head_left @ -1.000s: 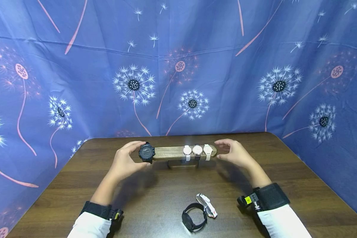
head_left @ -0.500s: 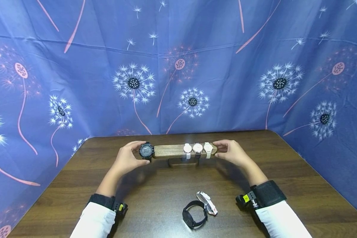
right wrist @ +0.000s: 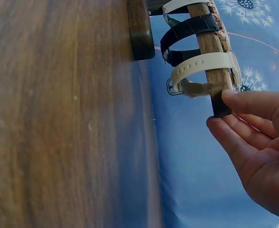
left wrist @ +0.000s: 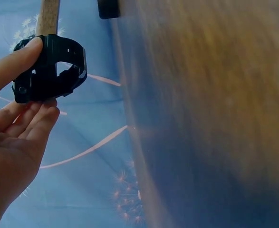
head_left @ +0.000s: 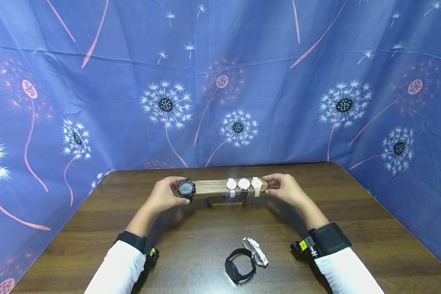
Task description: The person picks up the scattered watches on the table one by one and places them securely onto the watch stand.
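A wooden watch stand [head_left: 211, 186] runs crosswise above the table, with its base [head_left: 226, 201] below. My left hand [head_left: 165, 194] pinches a chunky black watch [head_left: 185, 188] between thumb and fingers at the bar's left end. In the left wrist view the watch's closed strap [left wrist: 72, 47] loops around the end of the bar. My right hand [head_left: 284, 188] grips the bar's right end by its tip. Beside it, a white-strap watch [head_left: 257, 184], a dark-strap watch [head_left: 244, 184] and another white-strap watch [head_left: 231, 184] hang side by side on the bar.
Nearer the front of the wooden table [head_left: 191, 253] lie a black watch [head_left: 239, 267] with its strap closed in a loop and a white watch [head_left: 256, 251] touching it. A blue dandelion-print curtain [head_left: 279, 102] stands behind the table.
My left hand has moved right, sliding the black watch further onto the bar. My right hand has come in from just beside the bar's right end and now holds it.
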